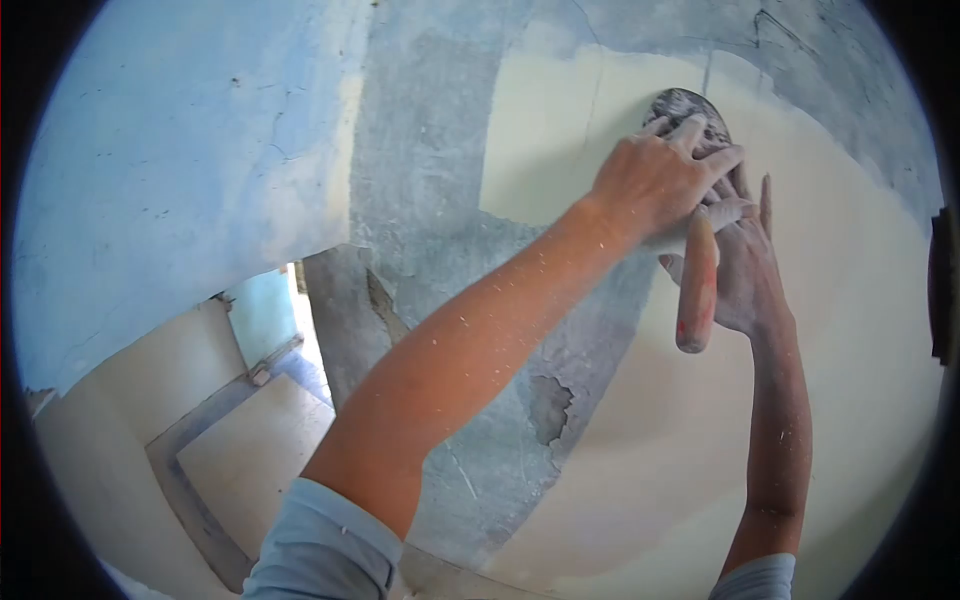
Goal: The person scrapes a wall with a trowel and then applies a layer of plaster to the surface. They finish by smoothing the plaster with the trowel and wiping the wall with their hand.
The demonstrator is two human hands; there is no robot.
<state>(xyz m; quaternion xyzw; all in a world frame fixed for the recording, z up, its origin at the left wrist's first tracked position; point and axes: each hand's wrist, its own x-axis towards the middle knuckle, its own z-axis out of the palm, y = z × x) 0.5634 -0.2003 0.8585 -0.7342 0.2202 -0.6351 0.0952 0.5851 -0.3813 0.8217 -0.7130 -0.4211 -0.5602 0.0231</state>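
Handle (697,290) of wood, marked with red, is seen in the head view pointing downward between the two hands; its upper end is covered by fingers, so what it is joined to cannot be made out. Above it, a dark, rounded piece (682,100) with whitish smears is placed at the cream patch (560,110) of the wall, its lower part hidden. The fingers of the left hand (650,185) are spread apart over that piece (whether anything is also clasped underneath cannot be told). The right hand (748,270) is partly overlapped by the left hand and the handle; its fingers are half concealed, and their hold cannot be told. Both sleeves are cut off by the lower edge, the right sleeve (760,578) almost entirely. At far right, a dark object (940,290) is cropped by the round border and cannot be identified.
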